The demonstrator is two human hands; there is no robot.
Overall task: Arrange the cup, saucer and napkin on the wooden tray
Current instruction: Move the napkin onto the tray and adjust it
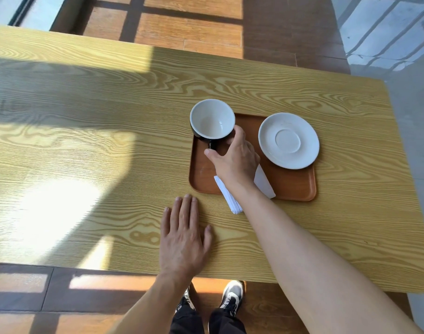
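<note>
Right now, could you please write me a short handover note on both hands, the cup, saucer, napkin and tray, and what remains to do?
Left hand: flat and open on the table, near the front edge, holding nothing.
Right hand: at the cup, fingers around its side and handle; whether the grip is closed cannot be told.
Cup: empty, upright, at the far left corner of the wooden tray, overlapping the rim.
Saucer: empty, on the tray's far right, overhanging the edge slightly.
Napkin: folded, lying askew under the right forearm, one end sticking off the tray's near edge.
Done: all three are at the tray.
Left: probably set the cup on the saucer and square the napkin fully onto the tray.
</note>
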